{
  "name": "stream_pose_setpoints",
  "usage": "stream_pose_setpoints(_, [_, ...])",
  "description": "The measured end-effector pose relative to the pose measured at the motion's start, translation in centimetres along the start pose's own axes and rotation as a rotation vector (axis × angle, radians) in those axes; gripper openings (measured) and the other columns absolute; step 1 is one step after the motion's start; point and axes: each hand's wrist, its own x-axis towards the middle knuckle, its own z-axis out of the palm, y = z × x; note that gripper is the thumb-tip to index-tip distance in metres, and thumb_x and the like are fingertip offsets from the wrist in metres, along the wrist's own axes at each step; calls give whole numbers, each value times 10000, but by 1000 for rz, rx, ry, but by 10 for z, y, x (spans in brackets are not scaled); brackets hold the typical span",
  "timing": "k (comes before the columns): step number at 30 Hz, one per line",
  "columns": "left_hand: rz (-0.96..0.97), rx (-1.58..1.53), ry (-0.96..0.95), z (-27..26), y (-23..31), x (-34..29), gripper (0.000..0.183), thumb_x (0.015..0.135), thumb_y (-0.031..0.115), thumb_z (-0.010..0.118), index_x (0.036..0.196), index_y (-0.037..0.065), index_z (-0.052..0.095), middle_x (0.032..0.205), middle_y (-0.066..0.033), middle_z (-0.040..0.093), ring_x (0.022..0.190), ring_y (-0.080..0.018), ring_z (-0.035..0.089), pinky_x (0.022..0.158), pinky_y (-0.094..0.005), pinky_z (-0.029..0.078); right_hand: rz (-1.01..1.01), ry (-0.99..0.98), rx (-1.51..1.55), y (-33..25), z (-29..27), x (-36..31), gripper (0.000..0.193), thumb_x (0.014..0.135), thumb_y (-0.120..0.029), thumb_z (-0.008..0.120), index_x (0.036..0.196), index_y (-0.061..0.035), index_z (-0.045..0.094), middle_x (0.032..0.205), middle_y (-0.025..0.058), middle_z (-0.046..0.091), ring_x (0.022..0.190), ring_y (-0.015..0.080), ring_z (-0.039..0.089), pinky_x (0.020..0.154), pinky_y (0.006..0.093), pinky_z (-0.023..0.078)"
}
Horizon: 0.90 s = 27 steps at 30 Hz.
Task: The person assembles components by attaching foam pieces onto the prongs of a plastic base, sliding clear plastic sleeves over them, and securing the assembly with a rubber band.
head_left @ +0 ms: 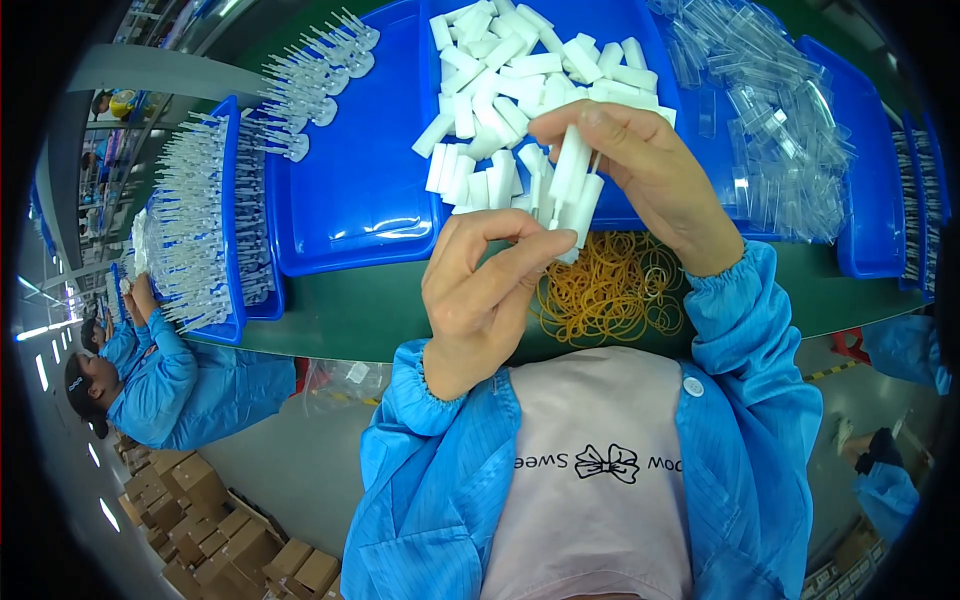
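In front of me, a small bundle of slim white plastic tubes (585, 205) is held upright between my two hands. My left hand (478, 295) is closed, its thumb and fingers pinching the lower end. The right hand (645, 165) grips a white tube (571, 168) near its top, its fingers partly behind it. A thin stem shows below that tube, among the others in the bundle. How many pieces each hand holds is partly hidden by the fingers. Behind the hands lies a pile of loose white tubes (500, 75) in a blue tray (655, 30).
Orange rubber bands (610, 295) lie heaped on the green table (340, 315). To the right is a blue tray (868, 190) beside clear plastic sleeves (775, 120). At left, a blue tray (345, 205) adjoins rows of spiky white parts (190, 215). A co-worker (170, 380) sits at far left.
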Motion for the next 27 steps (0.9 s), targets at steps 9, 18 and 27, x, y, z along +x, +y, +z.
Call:
stream_pose_setpoints(9, [87, -38, 91, 0, -6, -1, 428, 654, -98, 696, 1051, 53, 644, 1146, -132, 470, 790, -168, 565, 692, -288, 478, -39, -16, -259, -16, 9, -10, 185, 855, -212, 628, 875, -30, 656, 851, -1, 633, 833, 69, 534, 783, 241, 418])
stream_pose_setpoints(18, [-14, -20, 140, -4, -9, 1, 353, 655, -17, 752, 989, 31, 650, 1002, -121, 597, 804, -201, 584, 707, -298, 476, -204, -99, -398, -26, 12, -16, 157, 839, -179, 640, 871, -25, 637, 864, 40, 605, 849, 117, 547, 797, 273, 415])
stream_pose_setpoints(27, [-107, 38, 194, -9, -15, 2, 178, 743, -21, 696, 916, 14, 674, 892, -84, 596, 799, -169, 570, 685, -260, 453, -545, 98, -1496, 1, -23, 1, 129, 735, -114, 669, 864, -102, 666, 803, 36, 571, 807, 220, 523, 688, 334, 381])
